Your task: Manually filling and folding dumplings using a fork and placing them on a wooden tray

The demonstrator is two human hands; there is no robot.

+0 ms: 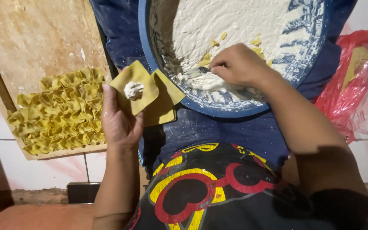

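Left hand [118, 121] palm up, holding a small stack of yellow square wrappers [150, 96]; a dab of white filling [133, 90] sits on the top one. Right hand [237, 64] reaches into a large blue-and-white bowl [307, 55] resting on the lap, fingers pinched on a utensil [192, 73] buried in pale paste [231, 21]. To the left, a wooden board [35, 38] carries rows of folded yellow dumplings [58, 113]. Red plastic bag [354, 81] at right, on the tiled floor.
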